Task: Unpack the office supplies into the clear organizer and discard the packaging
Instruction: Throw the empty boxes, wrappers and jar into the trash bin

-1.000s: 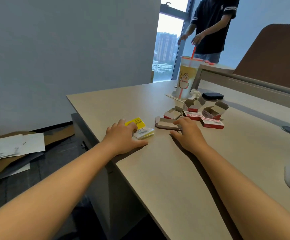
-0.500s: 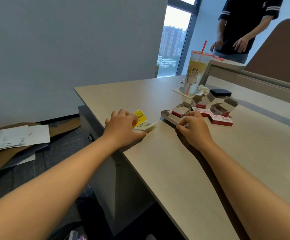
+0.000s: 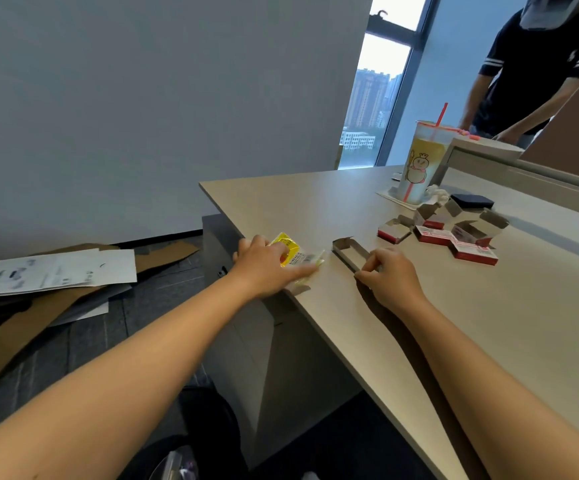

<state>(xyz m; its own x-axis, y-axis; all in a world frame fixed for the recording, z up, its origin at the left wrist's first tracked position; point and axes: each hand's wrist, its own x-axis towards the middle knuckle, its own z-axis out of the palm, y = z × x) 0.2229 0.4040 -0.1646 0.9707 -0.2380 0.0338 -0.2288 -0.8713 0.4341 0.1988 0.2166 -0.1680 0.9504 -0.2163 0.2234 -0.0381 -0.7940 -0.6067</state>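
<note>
My left hand [image 3: 269, 268] lies over a yellow plastic wrapper [image 3: 290, 251] at the desk's left edge, fingers closed around it. My right hand [image 3: 386, 275] pinches the near end of an empty grey cardboard box tray [image 3: 348, 252] lying on the desk. Farther right sit several small red-and-white boxes [image 3: 461, 242], some with open flaps. No clear organizer shows in this view.
A tall drink cup [image 3: 421, 164] with a red straw stands at the back of the desk [image 3: 489, 323], beside a dark flat case [image 3: 473, 201]. Another person [image 3: 537, 74] stands behind a partition. Flattened cardboard and papers [image 3: 56, 275] lie on the floor at left.
Both hands slid toward the desk's left edge, the left dragging the yellow wrapper and the right pulling the grey tray away from the red boxes. My view swung left.
</note>
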